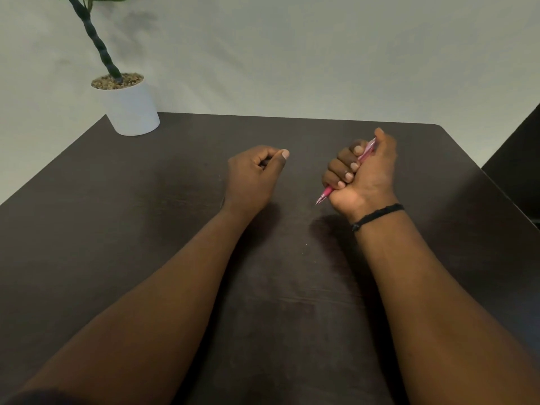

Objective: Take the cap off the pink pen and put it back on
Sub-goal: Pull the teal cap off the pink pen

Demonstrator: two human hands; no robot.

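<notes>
While hands (pixel 254 173) part, pen (pixel 324 195) uncapped.

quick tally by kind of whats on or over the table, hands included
hands: 2 (left hand, right hand)
pens: 1 (pink pen, in the right fist, tip bare)
potted plants: 1 (plant)
wristbands: 1 (black band)
total: 5

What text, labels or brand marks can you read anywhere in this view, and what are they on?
None readable.
Pink pen in the right hand: any print is hidden by the fingers or too small.
White plant pot: plain.
Black wristband: plain.
Dark table: no markings.
</notes>
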